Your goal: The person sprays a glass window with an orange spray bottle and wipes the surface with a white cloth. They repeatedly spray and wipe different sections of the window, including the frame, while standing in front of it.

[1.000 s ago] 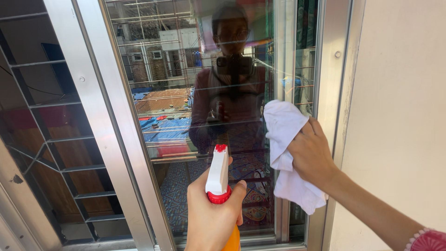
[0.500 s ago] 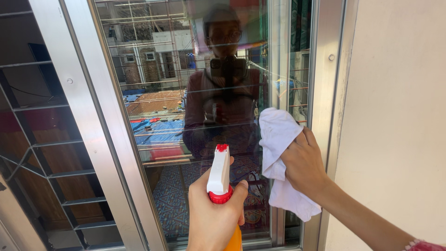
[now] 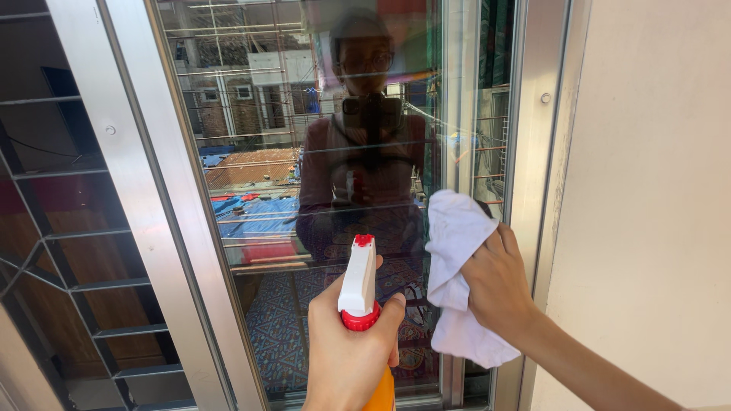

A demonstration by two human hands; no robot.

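My left hand [image 3: 346,346] grips a spray bottle [image 3: 358,278] with a white head, red nozzle tip, red collar and orange body, its nozzle aimed at the window glass [image 3: 304,152]. My right hand [image 3: 499,281] holds a crumpled white cloth [image 3: 453,251] pressed flat against the right part of the pane, beside the silver window frame [image 3: 533,152]. The glass mirrors a person with a camera at the chest.
A slanted silver metal frame bar [image 3: 164,205] divides the pane from a dark opening with metal grille bars [image 3: 68,228] on the left. A plain cream wall [image 3: 655,190] fills the right side. Buildings and blue sheets reflect in the glass.
My right hand and the cloth have slid downward on the glass. The spray bottle in my left hand has stayed in nearly the same place.
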